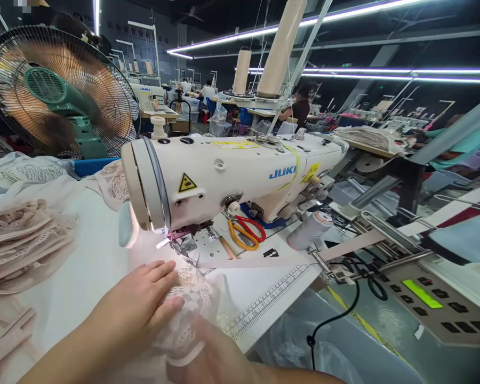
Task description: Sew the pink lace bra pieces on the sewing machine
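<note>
My left hand [138, 304] lies flat with its fingers stretched out on a piece of pale pink lace fabric [192, 290], pressing it to the white table in front of the presser foot [184, 242] of a white JUKI sewing machine [232, 173]. My right hand [208, 354] is low in the view and smeared by motion. It sits under or against the near edge of the same lace, and its fingers cannot be made out.
A stack of pink lace pieces [20, 242] lies at the left. Scissors [246, 232] and a thread spool [310, 229] rest behind the needle. A control panel [432, 298] is at the right and a fan [58, 90] stands behind. Other workers sit far back.
</note>
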`<state>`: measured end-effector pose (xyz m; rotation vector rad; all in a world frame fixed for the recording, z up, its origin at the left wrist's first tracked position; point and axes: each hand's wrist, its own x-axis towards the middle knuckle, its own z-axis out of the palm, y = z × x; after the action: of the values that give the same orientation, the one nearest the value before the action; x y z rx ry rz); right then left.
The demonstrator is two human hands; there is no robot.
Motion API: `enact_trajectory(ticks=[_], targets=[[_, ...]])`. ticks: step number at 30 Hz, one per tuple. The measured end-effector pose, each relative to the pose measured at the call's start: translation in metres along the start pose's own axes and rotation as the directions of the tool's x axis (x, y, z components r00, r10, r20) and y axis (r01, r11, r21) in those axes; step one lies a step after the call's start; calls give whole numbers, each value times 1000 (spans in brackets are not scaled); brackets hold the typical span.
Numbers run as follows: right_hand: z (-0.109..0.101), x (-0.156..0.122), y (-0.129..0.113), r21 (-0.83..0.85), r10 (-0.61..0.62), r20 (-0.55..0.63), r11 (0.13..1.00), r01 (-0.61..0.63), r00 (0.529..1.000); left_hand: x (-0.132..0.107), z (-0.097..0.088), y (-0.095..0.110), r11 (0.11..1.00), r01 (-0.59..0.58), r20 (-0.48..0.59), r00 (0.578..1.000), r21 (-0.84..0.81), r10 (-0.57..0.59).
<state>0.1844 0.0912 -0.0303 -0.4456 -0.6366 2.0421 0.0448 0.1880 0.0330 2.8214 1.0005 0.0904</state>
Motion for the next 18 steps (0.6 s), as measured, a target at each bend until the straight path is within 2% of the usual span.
enact_trajectory(ticks=[3, 8, 13, 15, 18], targets=[[1, 6, 8, 48, -3, 15, 999, 2, 1000, 2, 9, 1, 1000, 10, -71, 997, -11, -11], [7, 11, 8, 65, -20, -53, 998, 24, 998, 5, 27, 0, 999, -8, -210, 978, 33, 15], [20, 12, -5, 107, 78, 0, 991, -77, 997, 7, 31, -6, 991, -27, -245, 968, 135, 60], [22, 13, -8, 113, 118, -36, 987, -114, 992, 9, 28, -9, 985, -30, -238, 969, 168, 70], [19, 15, -6, 142, 118, -122, 985, -101, 985, 11, 25, -14, 979, -39, -229, 970, 200, 85]])
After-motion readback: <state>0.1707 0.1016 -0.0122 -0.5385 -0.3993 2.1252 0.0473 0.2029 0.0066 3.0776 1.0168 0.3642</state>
